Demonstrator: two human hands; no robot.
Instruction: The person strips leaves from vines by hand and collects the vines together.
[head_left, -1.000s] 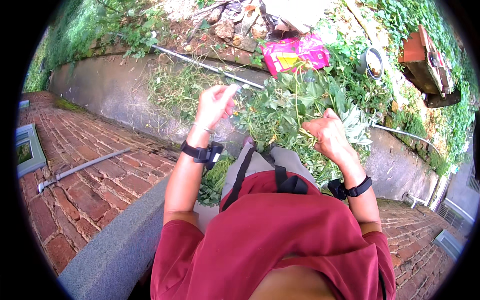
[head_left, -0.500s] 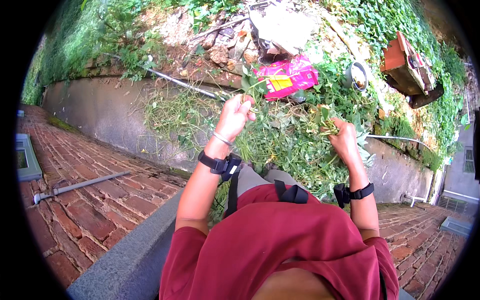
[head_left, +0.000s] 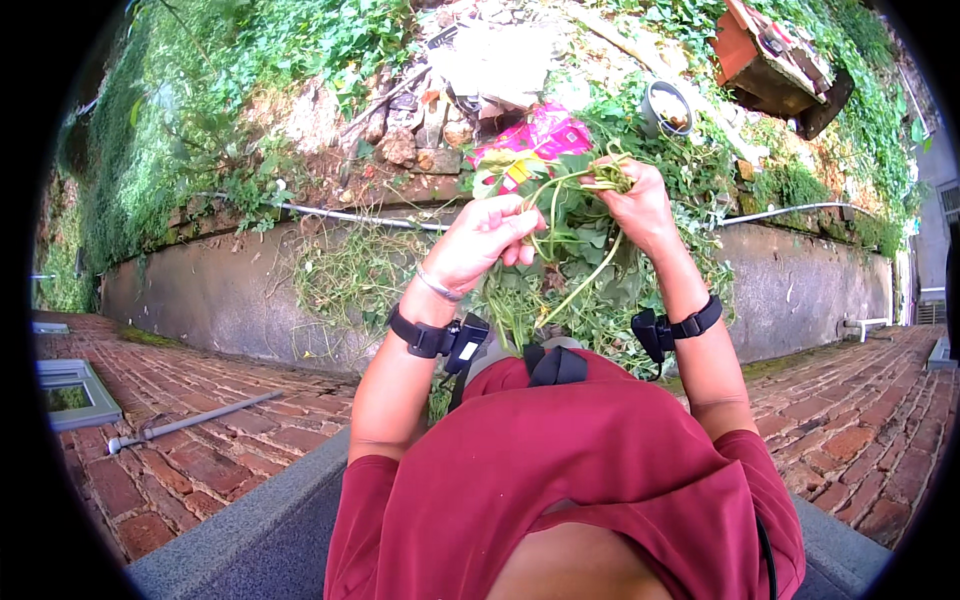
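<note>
My right hand (head_left: 638,207) is closed around a small bunch of green stems (head_left: 609,179). Close to its left, my left hand (head_left: 484,242) pinches at a long leafy vine (head_left: 556,183), which stretches across to the bunch; the exact grip point at my fingertips is hard to see. A loose stem (head_left: 590,285) hangs down below the right hand. Beneath both hands lies a heap of cut green vines (head_left: 515,300), with a paler pile of bare stems (head_left: 345,275) on its left.
Behind the hands lies a pink bag (head_left: 545,130), with a grey bucket (head_left: 667,108) to its right. Broken bricks and stones (head_left: 400,148) lie to the left. A grey pipe (head_left: 350,217) runs along the low concrete wall (head_left: 200,262). Brick paving (head_left: 190,420) flanks me.
My right hand has moved left and up with its bunch, closer to my left hand. A vine now spans the gap between them. The view has shifted slightly.
</note>
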